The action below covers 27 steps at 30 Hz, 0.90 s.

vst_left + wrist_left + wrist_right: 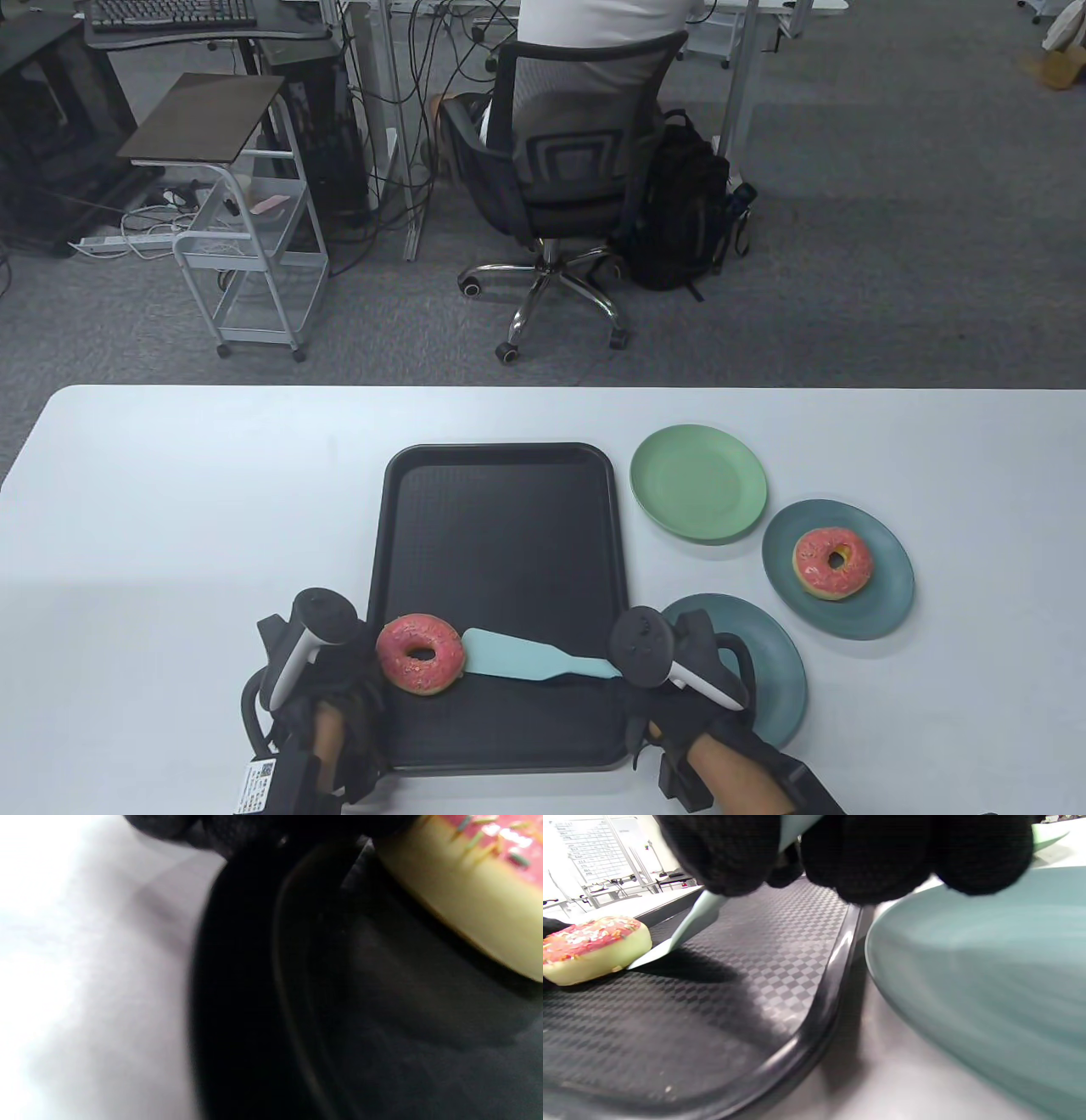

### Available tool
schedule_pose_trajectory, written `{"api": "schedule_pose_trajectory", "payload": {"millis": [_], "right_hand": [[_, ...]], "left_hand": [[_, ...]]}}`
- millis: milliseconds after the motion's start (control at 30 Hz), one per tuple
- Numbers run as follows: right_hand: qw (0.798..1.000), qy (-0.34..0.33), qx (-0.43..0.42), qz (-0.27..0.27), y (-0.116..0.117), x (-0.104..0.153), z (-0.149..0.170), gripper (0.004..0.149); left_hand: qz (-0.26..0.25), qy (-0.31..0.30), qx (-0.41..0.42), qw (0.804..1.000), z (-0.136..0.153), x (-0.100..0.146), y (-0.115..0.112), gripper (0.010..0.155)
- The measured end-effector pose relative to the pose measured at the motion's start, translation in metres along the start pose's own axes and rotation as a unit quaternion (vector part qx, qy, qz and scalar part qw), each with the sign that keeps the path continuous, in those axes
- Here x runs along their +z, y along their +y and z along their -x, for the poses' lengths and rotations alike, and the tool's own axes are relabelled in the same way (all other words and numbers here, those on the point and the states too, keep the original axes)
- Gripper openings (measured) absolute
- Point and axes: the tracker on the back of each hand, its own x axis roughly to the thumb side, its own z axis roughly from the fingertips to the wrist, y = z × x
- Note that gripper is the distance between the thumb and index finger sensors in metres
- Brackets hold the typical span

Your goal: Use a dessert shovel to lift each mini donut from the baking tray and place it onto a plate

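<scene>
A pink-iced donut [420,654] [589,946] [475,887] lies at the near left of the black baking tray [501,526] [755,976]. The light blue dessert shovel [526,658] [691,921] slants down across the tray, its blade edge at the donut's right side. My right hand [645,688] grips the shovel's handle, fingers [874,857] curled round it. My left hand [361,679] sits at the tray's left rim, its fingers [254,832] reaching right up to the donut's left side. A second pink donut [833,563] lies on a teal plate [882,611].
A bare light green plate [697,494] stands right of the tray's far corner. Another teal plate [764,679] [988,976] lies just right of the tray, partly under my right hand. An office chair [568,170] and a cart [246,221] stand beyond the table.
</scene>
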Motion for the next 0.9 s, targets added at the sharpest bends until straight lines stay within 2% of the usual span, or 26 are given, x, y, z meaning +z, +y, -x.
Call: {"api": "schedule_pose_trajectory", "payload": {"millis": [500, 567, 900], "right_hand": [[0.999, -0.011, -0.024, -0.022, -0.001, -0.034, 0.003, 0.055], [0.999, -0.013, -0.035, -0.034, 0.001, -0.038, -0.003, 0.055], [0.999, -0.040, -0.029, -0.010, 0.015, -0.050, -0.034, 0.055]], "left_hand": [[-0.002, 0.002, 0.004, 1.000, 0.000, 0.000, 0.000, 0.067], [-0.001, 0.002, 0.004, 1.000, 0.001, 0.000, 0.000, 0.067], [0.000, 0.001, 0.005, 1.000, 0.001, 0.000, 0.000, 0.067]]}}
